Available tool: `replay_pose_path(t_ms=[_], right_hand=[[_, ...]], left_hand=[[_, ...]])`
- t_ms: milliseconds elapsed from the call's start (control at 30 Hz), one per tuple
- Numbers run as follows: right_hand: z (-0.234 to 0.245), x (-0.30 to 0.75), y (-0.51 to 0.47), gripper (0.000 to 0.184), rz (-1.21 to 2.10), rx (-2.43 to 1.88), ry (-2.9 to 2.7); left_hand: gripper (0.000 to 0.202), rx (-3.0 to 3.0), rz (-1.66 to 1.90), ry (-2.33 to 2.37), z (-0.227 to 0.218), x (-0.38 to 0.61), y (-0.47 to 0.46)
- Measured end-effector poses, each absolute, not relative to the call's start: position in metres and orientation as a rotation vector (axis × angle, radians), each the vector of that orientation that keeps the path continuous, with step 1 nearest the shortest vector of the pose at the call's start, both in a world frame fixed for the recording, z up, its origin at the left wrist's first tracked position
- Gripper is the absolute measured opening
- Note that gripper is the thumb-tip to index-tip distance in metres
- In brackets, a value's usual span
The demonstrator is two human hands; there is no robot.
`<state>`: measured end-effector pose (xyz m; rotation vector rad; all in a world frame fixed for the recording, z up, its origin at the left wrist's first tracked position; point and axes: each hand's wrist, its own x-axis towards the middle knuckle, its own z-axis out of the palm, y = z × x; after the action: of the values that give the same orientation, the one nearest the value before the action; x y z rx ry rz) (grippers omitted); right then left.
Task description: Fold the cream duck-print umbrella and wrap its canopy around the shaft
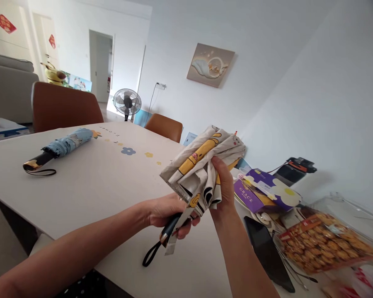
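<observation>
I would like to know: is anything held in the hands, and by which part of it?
Yes, a cream folding umbrella: the left hand grips around the top of its black handle, and the right hand grasps its gathered canopy.

A cream umbrella [202,169], collapsed but loosely bunched, was held slantwise above the table [118,178].
Its canopy, printed with yellow cartoon figures and small pink-cheeked faces, was gathered in long, uneven pleats, with dark lining showing between the folds at the lower end. The whole thing leaned, canopy up and away, the black handle [170,227] pointing down toward the table's near edge, not touching the surface. A coppery band ringed the handle's end, and a black wrist loop [145,261] dangled from it. The pale closing strap [184,215], bearing a yellow figure, hung unfastened across the handle.
</observation>
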<state>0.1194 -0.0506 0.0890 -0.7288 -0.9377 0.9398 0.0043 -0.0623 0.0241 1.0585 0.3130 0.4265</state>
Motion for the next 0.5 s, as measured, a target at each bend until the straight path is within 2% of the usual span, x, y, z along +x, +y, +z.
replay_pose_path(t_ms=[200,400,500], right_hand=[[0.079,0.123,-0.044,0.042,1.047,-0.674,-0.952],[0.071,0.12,-0.039,0.033,0.823,-0.793,-0.9],[0.071,0.115,-0.041,0.037,0.785,-0.792,-0.907]], left_hand=[[0.013,1.234,0.568,0.525,0.025,0.005,-0.065],[0.011,1.511,0.698,0.704,0.025,0.002,-0.068],[0.011,1.55,0.753,0.765,0.026,0.004,-0.07]])
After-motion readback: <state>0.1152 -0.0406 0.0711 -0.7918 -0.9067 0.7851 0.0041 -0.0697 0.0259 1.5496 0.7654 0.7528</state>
